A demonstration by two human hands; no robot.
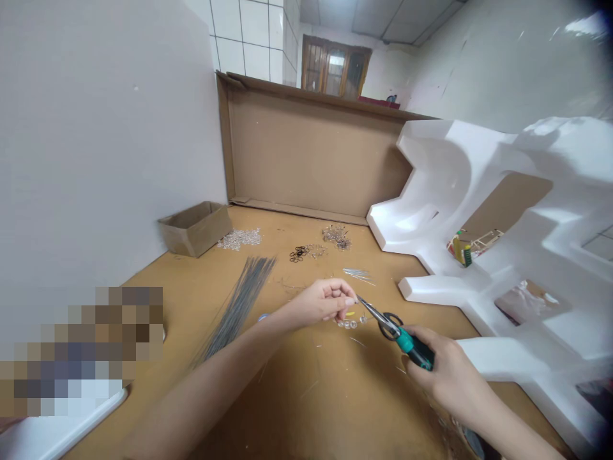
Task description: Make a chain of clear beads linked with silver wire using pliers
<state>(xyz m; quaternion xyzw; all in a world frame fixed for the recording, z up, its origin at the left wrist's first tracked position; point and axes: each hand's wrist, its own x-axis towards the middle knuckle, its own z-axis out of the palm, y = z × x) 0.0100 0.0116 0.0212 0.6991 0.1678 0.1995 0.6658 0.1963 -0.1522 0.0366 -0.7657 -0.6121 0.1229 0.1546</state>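
1. Partly, the wire bundle (242, 303) is obscured: its near end passes behind the left forearm.
2. Left hand (328, 300), right of the wire bundle: thumb and forefinger pinch a tiny piece (356, 300), too small to identify; the other fingers curl inward.
3. Right hand (433, 361), farther right of the wire bundle: wrapped around the green-and-black handles of the pliers (405, 342), whose tip meets the left fingertips. Whether the black loop (390, 326) beside them belongs to the tool cannot be determined.
4. Clear beads (347, 324), right of the wire bundle, lie partly covered by the left hand.
5. Left of the wire bundle, pixelation masks an area above a white panel (96, 406), cut off by the frame.
6. Surface: brown tabletop (306, 409), bearing loose wire scraps. Just beyond the wire bundle sit a clear pile (239, 239) and a cardboard box (196, 230); beyond it to the right, black rings (299, 253).
7. Room: a large cardboard tray (316, 153) stands on edge beyond the wire bundle; white foam (479, 147) fills the right side. Farther behind are a tiled wall (253, 22) and a wood-framed window or door (336, 67), indistinct.
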